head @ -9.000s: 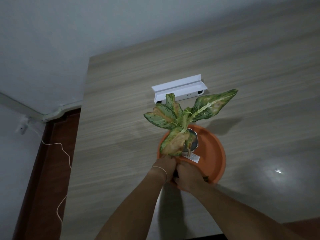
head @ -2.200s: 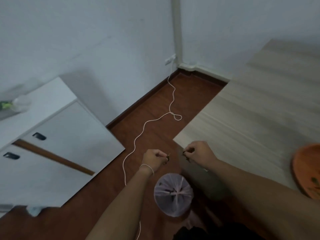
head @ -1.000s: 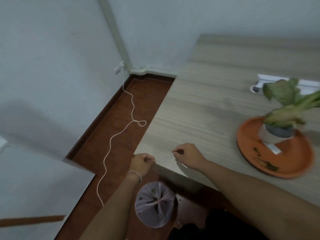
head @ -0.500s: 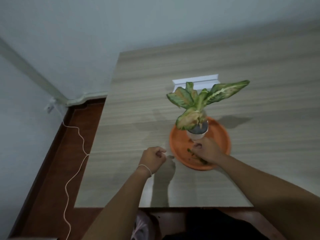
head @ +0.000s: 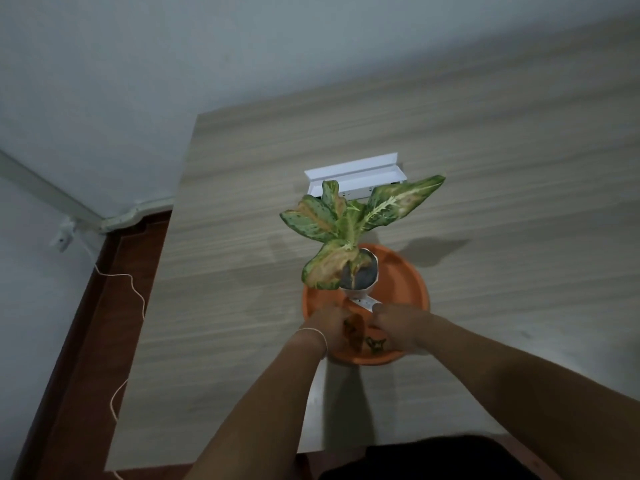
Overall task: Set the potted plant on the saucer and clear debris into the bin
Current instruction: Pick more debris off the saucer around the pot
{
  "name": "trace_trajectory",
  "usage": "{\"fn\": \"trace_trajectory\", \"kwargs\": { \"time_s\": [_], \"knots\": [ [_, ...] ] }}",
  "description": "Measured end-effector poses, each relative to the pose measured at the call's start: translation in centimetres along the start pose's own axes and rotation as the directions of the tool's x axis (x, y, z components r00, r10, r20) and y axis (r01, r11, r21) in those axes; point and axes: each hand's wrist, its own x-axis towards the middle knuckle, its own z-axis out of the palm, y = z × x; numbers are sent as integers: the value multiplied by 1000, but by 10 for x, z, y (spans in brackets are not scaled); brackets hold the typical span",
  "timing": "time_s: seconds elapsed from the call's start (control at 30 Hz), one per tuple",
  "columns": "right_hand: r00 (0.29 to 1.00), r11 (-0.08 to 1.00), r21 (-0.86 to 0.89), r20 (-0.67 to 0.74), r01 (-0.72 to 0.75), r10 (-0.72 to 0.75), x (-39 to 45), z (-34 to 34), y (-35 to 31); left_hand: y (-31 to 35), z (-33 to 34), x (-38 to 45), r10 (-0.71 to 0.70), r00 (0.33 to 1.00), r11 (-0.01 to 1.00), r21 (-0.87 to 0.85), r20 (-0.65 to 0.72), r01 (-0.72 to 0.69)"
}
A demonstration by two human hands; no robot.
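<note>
The potted plant (head: 360, 275), a small white pot with mottled green and yellow leaves, stands upright on the orange saucer (head: 415, 282) in the middle of the wooden table. Small green and brown leaf debris (head: 375, 342) lies on the saucer's near side. My left hand (head: 329, 327) and my right hand (head: 398, 327) are both down on that near side, fingers curled over the debris. The fingertips are hidden, so I cannot tell whether either hand holds a piece. The bin is out of view.
A white box-shaped fitting (head: 356, 174) sits on the table (head: 225, 306) just behind the plant. The table's left edge drops to a dark red floor where a white cable (head: 135, 296) runs from a wall socket (head: 62, 237).
The view swung from the bin on the floor back to the table. Since half a second ago my left hand has moved right onto the saucer, joining the right hand at the debris.
</note>
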Motion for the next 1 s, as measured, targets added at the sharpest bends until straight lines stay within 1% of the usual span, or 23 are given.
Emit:
{"fn": "trace_trajectory", "kwargs": {
  "time_s": [0.07, 0.17, 0.23, 0.33, 0.5, 0.63, 0.8, 0.9, 1.0],
  "knots": [
    [999, 998, -50, -22, 39, -40, 5, 3, -4, 1, 8, 1, 29, 1000, 999, -18, -2, -29],
    [998, 997, -45, 3, 65, -65, 13, 7, -8, 2, 17, 3, 78, 997, 995, 68, -8, -77],
    [996, 997, -7, -28, 81, -81, 15, 10, -14, 1, 22, 6, 72, 997, 995, 76, -23, -70],
    [996, 996, 38, -26, 84, -84, 20, 19, -20, 5, 26, 8, 78, 997, 990, 119, -8, -76],
    [998, 986, 160, -47, 48, -40, 23, 35, -24, 6, 28, 9, 71, 997, 988, 144, -42, -64],
    [997, 973, 229, -67, -14, 30, 25, 38, -23, 7, 33, 11, 59, 998, 987, 150, -24, -55],
    [990, 932, 342, -28, -118, 135, 26, 33, -13, 8, 33, 15, 48, 998, 993, 103, 30, -51],
    [973, 894, 420, -91, -154, 211, 22, 23, -2, 2, 30, 13, 44, 999, 999, 2, -7, -44],
    [946, 836, 521, -148, -174, 289, 17, 11, 12, -7, 27, 11, 24, 996, 996, -81, -83, -31]
  ]
}}
